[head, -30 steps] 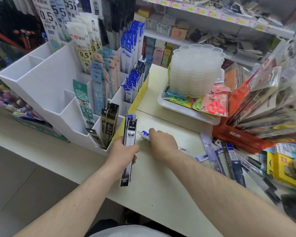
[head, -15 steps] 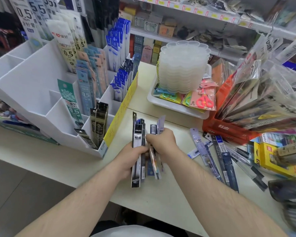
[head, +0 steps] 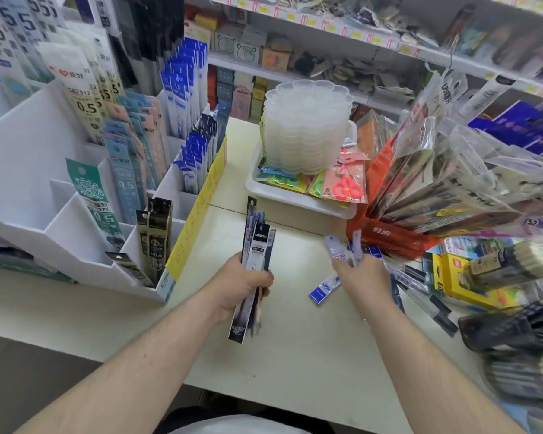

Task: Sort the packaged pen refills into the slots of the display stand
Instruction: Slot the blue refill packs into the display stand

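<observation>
My left hand (head: 243, 283) grips a bundle of dark packaged pen refills (head: 254, 245), held upright over the counter. My right hand (head: 359, 272) is closed on a few pale blue refill packs (head: 337, 249) lifted off the counter, to the right of the bundle. One blue-ended refill pack (head: 323, 288) lies flat on the counter between my hands. More refill packs (head: 420, 286) lie spread behind my right hand. The white stepped display stand (head: 35, 195) sits at the left; its slots hold green, blue and black refill packs, and several left slots hold nothing.
A white tray (head: 282, 198) with a stack of clear plastic palettes (head: 306, 126) and scissor packs stands behind my hands. An orange box (head: 386, 233) of bagged pens leans at the right. A yellow box (head: 458, 277) sits at the far right. Shelves run along the back.
My hands have come apart. The left now holds a thicker bundle of refills, and the right has moved right to the loose packs and lifted a few.
</observation>
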Motion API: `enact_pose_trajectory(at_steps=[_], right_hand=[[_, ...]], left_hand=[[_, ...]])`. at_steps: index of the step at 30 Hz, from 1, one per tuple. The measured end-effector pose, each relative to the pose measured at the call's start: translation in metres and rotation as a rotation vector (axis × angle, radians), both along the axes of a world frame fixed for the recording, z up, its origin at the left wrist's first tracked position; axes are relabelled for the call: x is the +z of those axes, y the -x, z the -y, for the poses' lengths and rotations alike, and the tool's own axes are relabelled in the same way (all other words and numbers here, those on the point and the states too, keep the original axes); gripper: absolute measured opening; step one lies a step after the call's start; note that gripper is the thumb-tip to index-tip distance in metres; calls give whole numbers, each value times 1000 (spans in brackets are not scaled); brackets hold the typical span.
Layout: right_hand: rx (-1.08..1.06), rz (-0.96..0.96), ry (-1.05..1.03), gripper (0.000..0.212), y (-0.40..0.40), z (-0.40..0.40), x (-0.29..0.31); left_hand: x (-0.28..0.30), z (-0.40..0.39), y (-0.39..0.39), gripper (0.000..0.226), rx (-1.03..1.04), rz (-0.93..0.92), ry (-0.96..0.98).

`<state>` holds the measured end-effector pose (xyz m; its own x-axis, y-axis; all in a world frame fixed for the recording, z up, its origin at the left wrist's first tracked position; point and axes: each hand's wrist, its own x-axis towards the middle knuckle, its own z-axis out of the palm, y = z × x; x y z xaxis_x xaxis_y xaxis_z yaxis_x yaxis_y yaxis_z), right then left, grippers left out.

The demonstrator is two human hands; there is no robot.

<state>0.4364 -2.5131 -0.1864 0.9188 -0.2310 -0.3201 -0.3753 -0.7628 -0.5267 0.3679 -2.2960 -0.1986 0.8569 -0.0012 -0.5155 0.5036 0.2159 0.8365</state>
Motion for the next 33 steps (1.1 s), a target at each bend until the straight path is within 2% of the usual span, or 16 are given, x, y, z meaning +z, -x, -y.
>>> enact_pose_trajectory(at_steps=[2, 4, 6, 8, 12, 14, 17, 19, 24, 29, 33], right_hand=[[12, -109, 177, 57, -3, 15, -12], [26, -202, 255, 85, -7, 17, -25], [25, -210, 264, 94, -11, 12, -31], [57, -194, 256, 80, -15, 1, -34], [167, -217, 189, 31, -14, -29, -37], [191, -238, 98, 19, -10, -45, -38], [191, -282, -100, 19, -1, -66, -41], [134, -309, -258, 8, 5, -74, -42], [34, -358, -549, 4, 15, -83, -30], [163, -357, -810, 11, 26, -91, 4], [269, -388, -950, 12, 29, -86, 33]], left_hand=[[0, -1, -1, 33, 20, -19, 3], [-5, -1, -2, 35, 48, -54, 47], [-10, -2, -2, 34, 68, -92, 77], [-16, -5, -1, 28, 59, -107, 53], [-22, -14, 3, 24, 51, -146, -27], [-24, -18, 5, 23, 54, -157, -70], [-27, -24, 9, 21, 60, -154, -167], [-27, -27, 11, 17, 71, -147, -198], [-24, -24, 11, 8, 94, -133, -81], [-7, -13, 17, 11, 37, 34, -6], [19, -16, 25, 27, 8, 152, 8]])
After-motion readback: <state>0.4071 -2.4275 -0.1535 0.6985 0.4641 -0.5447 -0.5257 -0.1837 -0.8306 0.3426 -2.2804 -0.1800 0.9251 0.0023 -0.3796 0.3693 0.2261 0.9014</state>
